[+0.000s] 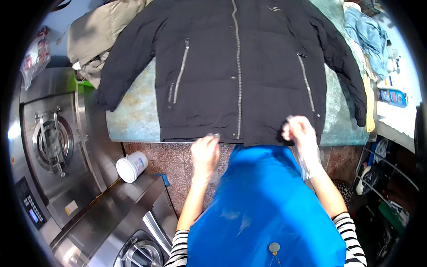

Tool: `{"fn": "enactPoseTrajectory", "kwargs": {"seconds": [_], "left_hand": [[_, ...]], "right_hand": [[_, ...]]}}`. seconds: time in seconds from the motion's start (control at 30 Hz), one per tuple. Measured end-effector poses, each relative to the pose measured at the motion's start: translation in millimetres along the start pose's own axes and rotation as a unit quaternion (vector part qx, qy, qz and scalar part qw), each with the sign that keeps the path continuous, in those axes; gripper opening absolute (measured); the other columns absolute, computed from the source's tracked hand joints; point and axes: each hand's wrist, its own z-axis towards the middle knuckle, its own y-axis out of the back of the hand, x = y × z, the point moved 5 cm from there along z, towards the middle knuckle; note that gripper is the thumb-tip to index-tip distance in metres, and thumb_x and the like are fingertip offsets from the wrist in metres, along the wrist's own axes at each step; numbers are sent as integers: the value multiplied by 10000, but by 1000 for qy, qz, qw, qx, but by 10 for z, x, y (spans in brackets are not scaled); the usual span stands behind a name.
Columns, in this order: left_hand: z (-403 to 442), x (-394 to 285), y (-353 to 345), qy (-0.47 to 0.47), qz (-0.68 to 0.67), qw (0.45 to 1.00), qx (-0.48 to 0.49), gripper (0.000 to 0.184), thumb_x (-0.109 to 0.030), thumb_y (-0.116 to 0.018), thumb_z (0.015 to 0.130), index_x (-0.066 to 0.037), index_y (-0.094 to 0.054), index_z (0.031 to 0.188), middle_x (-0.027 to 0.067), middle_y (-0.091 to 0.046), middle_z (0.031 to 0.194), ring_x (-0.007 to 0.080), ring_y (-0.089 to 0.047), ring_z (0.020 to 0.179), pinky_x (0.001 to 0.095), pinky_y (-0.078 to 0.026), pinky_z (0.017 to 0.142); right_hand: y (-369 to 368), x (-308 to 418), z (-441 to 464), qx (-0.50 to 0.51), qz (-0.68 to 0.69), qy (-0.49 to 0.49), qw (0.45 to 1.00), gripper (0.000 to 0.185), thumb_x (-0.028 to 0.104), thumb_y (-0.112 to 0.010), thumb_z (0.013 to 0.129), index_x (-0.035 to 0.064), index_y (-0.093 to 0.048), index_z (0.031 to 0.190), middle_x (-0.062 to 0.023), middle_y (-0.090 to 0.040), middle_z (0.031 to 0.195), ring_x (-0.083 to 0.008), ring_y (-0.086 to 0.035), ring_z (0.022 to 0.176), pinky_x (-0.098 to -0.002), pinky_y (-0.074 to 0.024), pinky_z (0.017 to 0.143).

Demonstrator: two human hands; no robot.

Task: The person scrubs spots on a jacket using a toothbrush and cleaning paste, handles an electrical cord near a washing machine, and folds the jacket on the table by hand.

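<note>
A black jacket [271, 89] lies spread on the green table [129, 115], its front zipper running down the middle and a slanted zip pocket on each side. My left hand [205, 155] is at the table's front edge, just below the jacket's hem, with its fingers curled; what they hold, if anything, is too small to tell. My right hand [301, 132] is over the lower right part of the jacket, fingers pinched around something small that I cannot make out. A clear plastic-like cover shows at my right wrist.
Beige clothing [100, 33] lies at the back left. Front-loading machines [53, 138] and a white bucket [132, 167] stand on the left. A blue garment [371, 38] and a blue bottle [393, 97] are at the right, above a metal rack [389, 164].
</note>
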Motion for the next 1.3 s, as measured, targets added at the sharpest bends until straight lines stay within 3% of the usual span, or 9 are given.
{"fn": "enactPoseTrajectory", "kwargs": {"seconds": [0.2, 0.37, 0.57, 0.87, 1.0, 1.03, 1.1, 1.17, 1.3], "left_hand": [[453, -205, -23, -87, 71, 994, 2, 465, -127, -652, 782, -67, -582, 1238, 106, -577, 1226, 284, -551, 1103, 428, -399, 1000], [509, -27, -88, -114, 48, 991, 58, 509, -127, -658, 760, -84, -582, 1261, 102, -576, 1229, 273, -551, 1105, 418, -410, 957], [434, 175, -107, -143, 22, 989, 1, 403, -187, -597, 801, -85, -628, 1190, 62, -620, 1094, 221, -586, 992, 383, -432, 880], [292, 34, 366, -166, -100, 981, -13, 296, -109, -688, 768, -75, -683, 1062, 12, -614, 951, 172, -576, 871, 335, -426, 744], [181, 23, 413, -141, -169, 975, -21, 242, -46, -712, 704, -46, -685, 944, 34, -620, 848, 225, -583, 786, 363, -464, 710], [141, 36, 420, -125, -175, 976, -30, 150, -28, -680, 810, -46, -644, 955, 30, -608, 822, 176, -583, 776, 328, -474, 687], [-254, 274, 24, 181, -362, 914, -14, 128, -54, -685, 842, -50, -633, 959, 57, -621, 882, 199, -599, 806, 331, -476, 717], [-468, 393, -89, 409, -539, 735, -42, 127, -132, -619, 946, -44, -559, 1017, 63, -616, 910, 211, -617, 832, 344, -499, 755], [-311, 780, -123, 466, -741, 440, -201, 508, -463, -424, 1013, -15, -486, 1245, 116, -580, 1167, 258, -559, 1129, 413, -436, 1008]], "right_hand": [[-1003, -194, 480, 143, -83, -11, 986, 314, 210, -572, 976, 8, -552, 1215, -91, -645, 1094, -159, -614, 992, -299, -485, 880], [-901, -559, 817, 78, -99, -74, 989, 367, 246, -555, 984, 36, -524, 1282, -84, -642, 1098, -168, -612, 1013, -303, -476, 922], [-876, -540, 860, 16, -37, -134, 990, 260, 237, -536, 990, 41, -567, 1158, -65, -670, 967, -129, -631, 888, -265, -496, 839], [-1067, -401, 792, -17, -184, -164, 969, 401, 480, -670, 887, 112, -512, 863, 20, -535, 697, -83, -502, 580, -219, -414, 545], [-1358, -382, 552, 56, -87, -203, 974, 255, 268, -686, 911, 78, -562, 1028, -17, -622, 902, -98, -590, 800, -247, -482, 719], [-1388, -408, 534, 45, -28, -200, 978, 235, 217, -666, 918, 68, -563, 1067, -35, -629, 951, -119, -598, 860, -267, -488, 775], [-1436, -444, 539, 21, 89, -190, 978, 232, 116, -626, 932, 47, -564, 1145, -72, -644, 1049, -160, -613, 979, -307, -498, 887], [-1430, -458, 530, 32, 126, -204, 970, 236, 69, -610, 927, 31, -557, 1153, -92, -634, 1098, -186, -608, 1025, -335, -492, 939], [-1461, -367, 476, 45, 114, -220, 968, 280, 48, -619, 914, 5, -543, 1180, -108, -619, 1164, -203, -597, 1078, -352, -487, 975]]}}
